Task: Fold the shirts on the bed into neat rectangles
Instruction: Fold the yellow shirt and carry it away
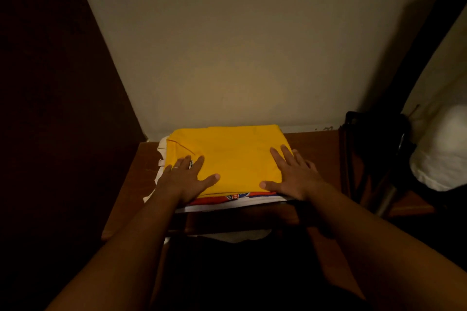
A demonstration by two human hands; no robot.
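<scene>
A yellow shirt (232, 156), folded into a rectangle, lies on top of a pile on a brown wooden table (316, 144). Under it a red and white shirt with a printed pattern (235, 197) shows at the near edge, and a cream garment (161, 149) pokes out on the left. My left hand (185, 177) rests flat on the yellow shirt's near left corner, fingers straight, a ring on one finger. Flat on the near right corner lies my right hand (293, 174), fingers spread, thumb pointing inward.
A cream wall (240, 45) rises right behind the table. Dark wood panelling (50, 83) fills the left side. At the right stand a black bag or frame (379, 149) and a white bundle of cloth (442, 149). White cloth (235, 235) shows below the table's front edge.
</scene>
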